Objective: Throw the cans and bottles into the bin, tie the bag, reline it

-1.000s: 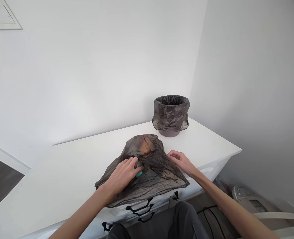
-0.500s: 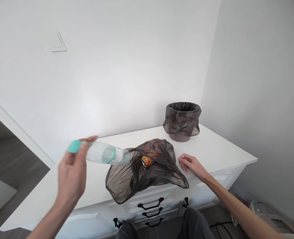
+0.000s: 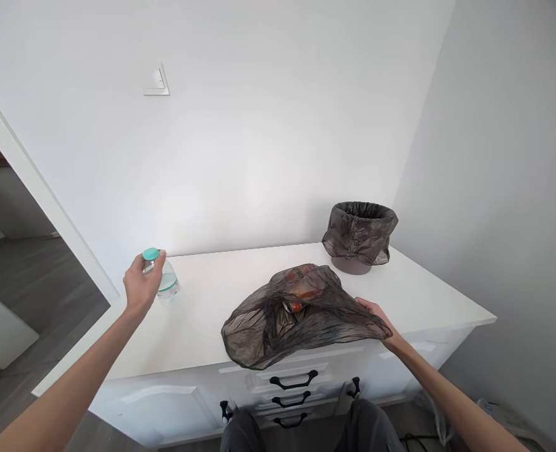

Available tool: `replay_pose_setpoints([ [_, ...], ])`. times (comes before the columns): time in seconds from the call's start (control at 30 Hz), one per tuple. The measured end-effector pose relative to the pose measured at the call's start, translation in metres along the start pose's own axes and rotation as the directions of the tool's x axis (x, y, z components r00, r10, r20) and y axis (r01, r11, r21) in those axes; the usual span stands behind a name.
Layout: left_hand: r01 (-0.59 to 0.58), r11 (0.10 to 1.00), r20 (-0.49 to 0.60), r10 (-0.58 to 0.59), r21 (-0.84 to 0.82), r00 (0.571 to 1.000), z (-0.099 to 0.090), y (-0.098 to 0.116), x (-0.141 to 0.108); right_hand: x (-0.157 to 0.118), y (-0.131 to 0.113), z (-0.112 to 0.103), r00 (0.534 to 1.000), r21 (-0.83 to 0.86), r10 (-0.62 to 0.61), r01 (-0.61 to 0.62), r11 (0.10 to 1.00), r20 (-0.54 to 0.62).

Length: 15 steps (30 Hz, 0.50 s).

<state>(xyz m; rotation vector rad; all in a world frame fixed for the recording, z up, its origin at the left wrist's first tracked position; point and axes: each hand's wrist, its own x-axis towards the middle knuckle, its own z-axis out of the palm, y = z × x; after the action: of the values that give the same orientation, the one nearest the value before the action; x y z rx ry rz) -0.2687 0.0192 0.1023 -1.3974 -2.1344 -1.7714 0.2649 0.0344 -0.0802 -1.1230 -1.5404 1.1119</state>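
My left hand (image 3: pixel 143 280) grips a clear plastic bottle (image 3: pixel 168 282) with a mint-green cap by its upper part. The bottle stands upright at the left end of the white countertop. A dark, see-through plastic bag (image 3: pixel 301 323) lies open near the front edge, its mouth facing me. Inside it an orange drink can (image 3: pixel 294 307) shows in part, and more orange shapes show dimly through the film. At the bag's right corner, my right hand (image 3: pixel 376 312) holds the film, which drapes over the palm and hides some of the fingers.
A round bin (image 3: pixel 352 265) lined with a dark bag stands at the back right, close to the wall. The white cabinet (image 3: pixel 164 402) below has black drawer handles (image 3: pixel 293 380). My knees are right against its front. A doorway opens on the left.
My left hand has moved the bottle left, away from the bag, and turned it from lying sideways to upright. My right hand has taken the bag's right corner and drawn it rightward.
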Motion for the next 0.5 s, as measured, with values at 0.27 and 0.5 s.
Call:
replay_pose_setpoints([
  [0.27,0.096,0.99,0.049,-0.102,0.104,0.994,0.013,-0.028,-0.003,0.005,0.005,0.002,0.999,-0.084,0.01,-0.015,0.996,-0.052],
  [0.5,0.162,0.97,0.155,-0.191,0.182,0.969,0.012,-0.035,-0.012,0.005,0.007,0.0,0.999,-0.083,0.013,-0.016,0.996,-0.034],
])
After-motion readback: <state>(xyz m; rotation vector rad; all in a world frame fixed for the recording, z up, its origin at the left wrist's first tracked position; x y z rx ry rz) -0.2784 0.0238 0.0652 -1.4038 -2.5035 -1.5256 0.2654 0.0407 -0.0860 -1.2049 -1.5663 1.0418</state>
